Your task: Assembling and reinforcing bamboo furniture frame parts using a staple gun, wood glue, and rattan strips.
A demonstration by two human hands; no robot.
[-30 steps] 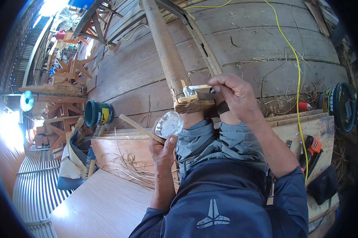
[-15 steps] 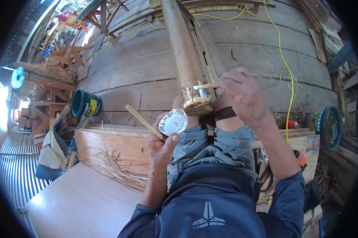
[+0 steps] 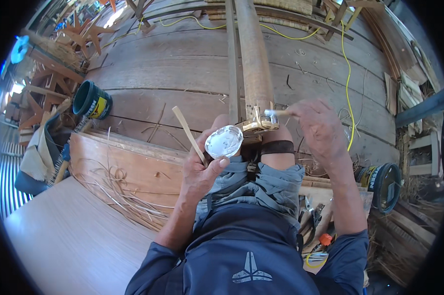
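In my left hand [image 3: 195,172] is a small clear dish [image 3: 224,142] with white paste in it. A thin flat wooden strip [image 3: 183,123] is gripped by the same hand and sticks up beside the dish. My right hand [image 3: 320,128] pinches a short stick [image 3: 282,113], its tip coated white. That tip is at the right side of the near end of a long round wooden pole [image 3: 254,59]; whether it touches cannot be told. Light-coloured pieces [image 3: 259,124] are fitted around this pole end, which lies between my knees.
A narrow timber [image 3: 233,64] runs along the pole's left. Green buckets stand left [image 3: 92,101] and right [image 3: 385,186]. Loose thin strips [image 3: 128,196] lie over the bench at left. Hand tools [image 3: 313,221] are beside my right thigh. A yellow cord [image 3: 350,88] crosses the plank floor.
The whole view has shifted. The pole slants differently, and a narrow timber now shows at its left rather than its right. The stick's white tip has moved rightward across the pole end.
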